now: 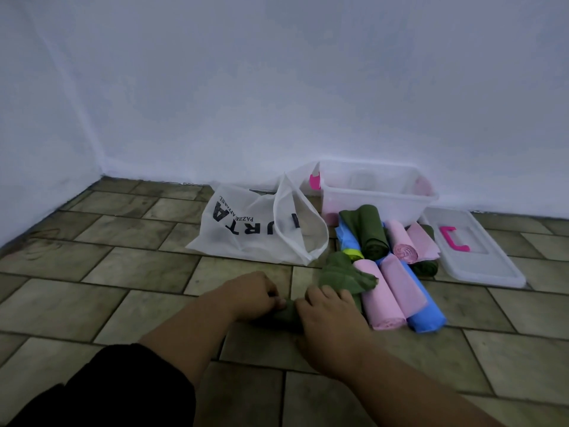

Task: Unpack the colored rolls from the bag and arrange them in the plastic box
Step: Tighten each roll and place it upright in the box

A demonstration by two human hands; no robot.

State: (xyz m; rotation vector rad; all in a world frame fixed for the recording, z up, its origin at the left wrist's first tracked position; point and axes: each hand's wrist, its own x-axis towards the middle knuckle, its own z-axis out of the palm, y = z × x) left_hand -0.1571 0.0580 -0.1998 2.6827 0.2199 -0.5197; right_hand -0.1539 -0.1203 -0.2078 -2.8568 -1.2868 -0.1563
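— Why are both hands on that loose green roll?
— It's come partly unwound on the floor tiles. The left hand pinches its near end and the right hand curls over the middle, likely to wind it tight before packing.
— And the plastic box?
— By the wall, lid off beside it. I see no rolls inside. The pink rolls, blue roll and another green roll lie heaped between box and hands.
— The white bag?
— Slumped open, seemingly emptied, though I can't see its bottom.
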